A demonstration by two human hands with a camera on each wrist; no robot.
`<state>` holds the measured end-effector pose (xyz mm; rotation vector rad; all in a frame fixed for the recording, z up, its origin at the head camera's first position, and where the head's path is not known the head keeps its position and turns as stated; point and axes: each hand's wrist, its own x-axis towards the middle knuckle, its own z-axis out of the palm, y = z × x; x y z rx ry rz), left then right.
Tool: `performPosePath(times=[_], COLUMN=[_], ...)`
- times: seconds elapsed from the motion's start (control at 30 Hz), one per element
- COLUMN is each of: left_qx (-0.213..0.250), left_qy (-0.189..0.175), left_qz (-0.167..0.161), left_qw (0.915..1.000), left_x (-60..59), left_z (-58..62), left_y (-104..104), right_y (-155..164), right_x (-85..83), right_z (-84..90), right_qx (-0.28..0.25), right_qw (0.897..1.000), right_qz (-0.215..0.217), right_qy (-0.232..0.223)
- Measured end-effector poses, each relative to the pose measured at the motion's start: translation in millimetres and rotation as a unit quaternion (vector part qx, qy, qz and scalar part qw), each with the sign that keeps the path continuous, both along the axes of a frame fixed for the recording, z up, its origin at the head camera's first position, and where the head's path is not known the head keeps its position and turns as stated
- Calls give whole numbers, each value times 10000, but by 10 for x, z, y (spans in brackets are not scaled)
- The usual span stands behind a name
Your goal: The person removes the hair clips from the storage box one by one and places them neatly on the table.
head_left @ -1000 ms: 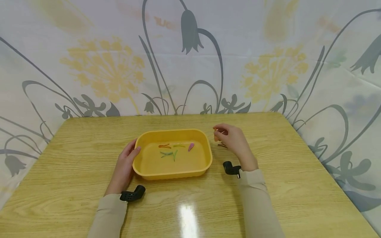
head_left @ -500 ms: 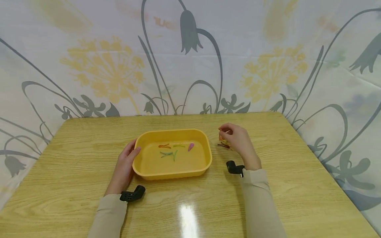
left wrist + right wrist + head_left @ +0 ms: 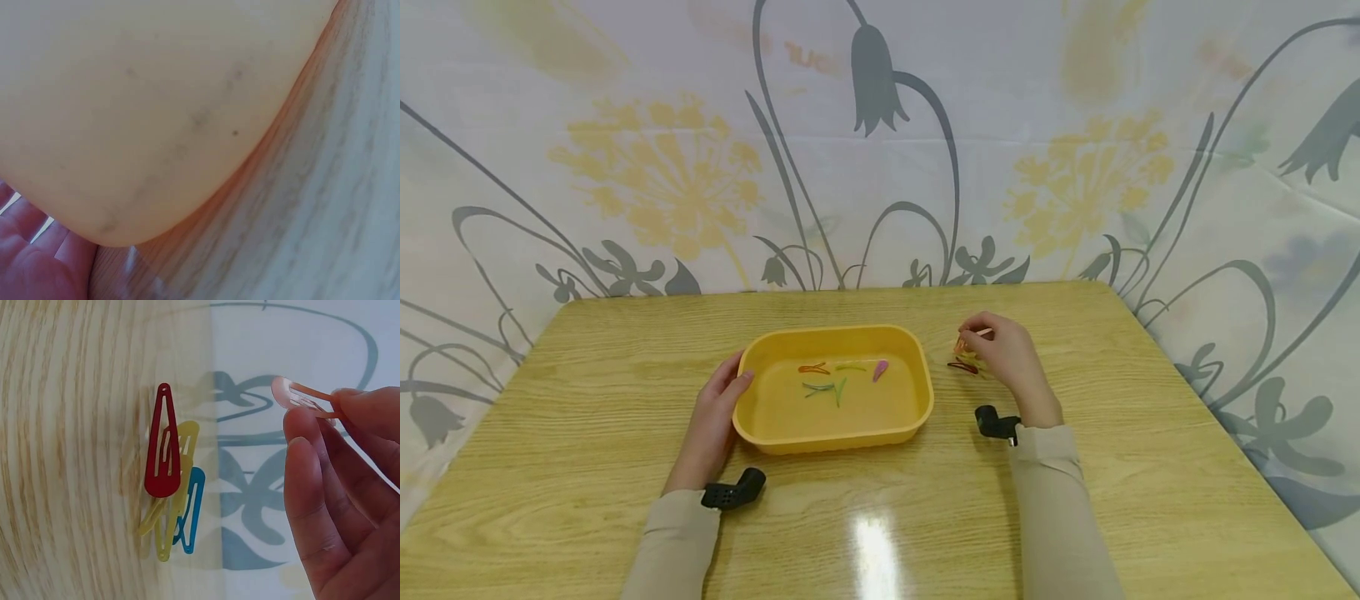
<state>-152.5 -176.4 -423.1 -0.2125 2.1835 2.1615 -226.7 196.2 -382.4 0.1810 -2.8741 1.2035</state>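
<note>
The right hand point(image 3: 1009, 354) pinches a pale orange hair clip point(image 3: 301, 399) between thumb and fingertips point(image 3: 305, 464), holding it in the air just above a small pile of clips on the counter point(image 3: 625, 400). Over the last second this hand has drifted a little to the right and away from the yellow tray point(image 3: 833, 437), and it has sunk slightly toward the pile; the clip it carries has stayed in its grip the whole time. In the right wrist view the pile shows as a red clip point(image 3: 162, 442) lying across a yellow clip point(image 3: 177, 490), with a blue clip point(image 3: 190, 509) partly under both, all three touching and resting flat on the wood. The hand is near them but not touching them. To my eye it is back at the pile with one clip already in its fingers, so it looks more like gathering or sorting than dropping anything into the tray. The left hand point(image 3: 715, 421) has not moved: its fingers lie relaxed against the tray's left wall, steadying it, and the left wrist view shows only that wall close up. Inside the tray several clips, orange, green and pink, lie loose on the bottom where they were before.
</note>
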Motion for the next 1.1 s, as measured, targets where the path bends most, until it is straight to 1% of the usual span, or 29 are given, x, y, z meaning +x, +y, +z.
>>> performPosePath(times=[0.17,0.33,0.57,0.83,0.97,1.1], left_qx=[-11,30,236,265,284,289], left_qy=[11,25,-18,6,9,-4], left_qz=[7,0,-13,0,-12,-18], left_qw=[10000,10000,9997,9996,9996,9996], left_x=[-6,-7,-3,-11,-12,-9], left_z=[-4,-2,-12,-17,-18,-26], left_y=[-5,-3,-4,-6,-5,-8], right_y=[15,34,81,171,223,246], right_x=[-3,-9,-21,-46,-53,-49], right_z=[-19,-33,-96,-164,-192,-215], right_qx=[-206,-217,-390,-376,-417,-577], right_qw=[9996,9993,9988,9989,9982,9966], right_qz=[-87,-129,-121,-233,-345,-449], right_qy=[-161,-277,-277,-140,-245,-374])
